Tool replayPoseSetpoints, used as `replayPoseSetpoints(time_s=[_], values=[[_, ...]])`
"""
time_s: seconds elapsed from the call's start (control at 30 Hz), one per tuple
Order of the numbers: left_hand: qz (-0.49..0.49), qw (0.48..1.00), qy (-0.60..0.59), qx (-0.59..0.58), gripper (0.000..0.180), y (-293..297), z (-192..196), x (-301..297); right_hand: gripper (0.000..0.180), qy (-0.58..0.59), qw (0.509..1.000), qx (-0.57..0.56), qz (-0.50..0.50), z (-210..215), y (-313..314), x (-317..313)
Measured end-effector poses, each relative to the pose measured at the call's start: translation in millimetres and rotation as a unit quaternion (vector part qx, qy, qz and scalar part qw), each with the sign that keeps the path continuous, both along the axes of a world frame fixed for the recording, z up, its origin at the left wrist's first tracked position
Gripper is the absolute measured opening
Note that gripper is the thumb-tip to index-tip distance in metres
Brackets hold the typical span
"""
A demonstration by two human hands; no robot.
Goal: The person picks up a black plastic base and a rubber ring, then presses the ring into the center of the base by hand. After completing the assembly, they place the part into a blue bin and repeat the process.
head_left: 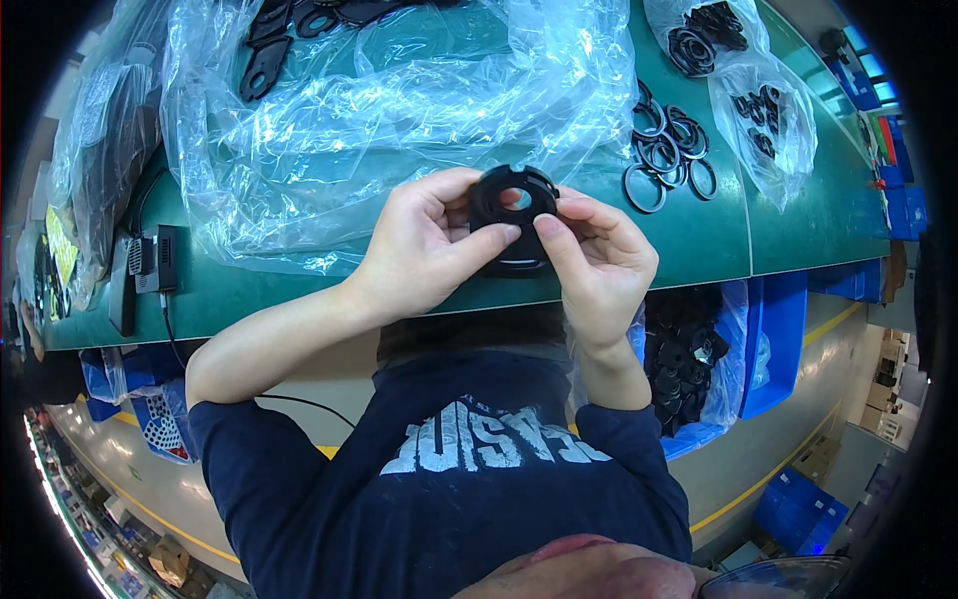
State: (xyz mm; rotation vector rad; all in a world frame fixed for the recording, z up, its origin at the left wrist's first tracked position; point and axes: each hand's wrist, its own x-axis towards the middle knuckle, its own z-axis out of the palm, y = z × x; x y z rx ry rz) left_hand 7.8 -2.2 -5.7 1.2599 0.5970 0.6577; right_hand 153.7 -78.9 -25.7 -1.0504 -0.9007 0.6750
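Between my two hands is a black plastic part (pixel 514 252) with a round, notched ring end and a hole through its middle. My left hand (pixel 429 235) grips its left side, the thumb pressed on the face below the hole. From the right, my right hand (pixel 597 250) pinches the ring end between thumb and fingers. The part is held up over the front edge of the green table (pixel 699 240). Whether the ring is a separate piece set on the part, I cannot tell.
A large clear plastic bag (pixel 399 120) covers the table's middle, with black flat parts (pixel 264 65) at its top. Loose black rings (pixel 659 150) lie to the right, near bags of small black pieces (pixel 763 120). Below the edge stands a blue bin (pixel 773 344) beside black parts (pixel 684 349).
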Motion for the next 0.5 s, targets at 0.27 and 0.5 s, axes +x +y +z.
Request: replayPoseSetpoints(time_s=[0.27,0.5], values=[[-0.008,1.0,0.007,0.017,0.027,-1.3,0.1,0.3,0.018,-0.052,0.998,0.02,-0.021,-3.5,-0.4,1.9],[-0.029,0.999,0.024,0.031,0.031,0.2,-0.2,-1.7,0.017,-0.05,0.998,0.022,-0.015,-2.9,-0.6,4.1]])
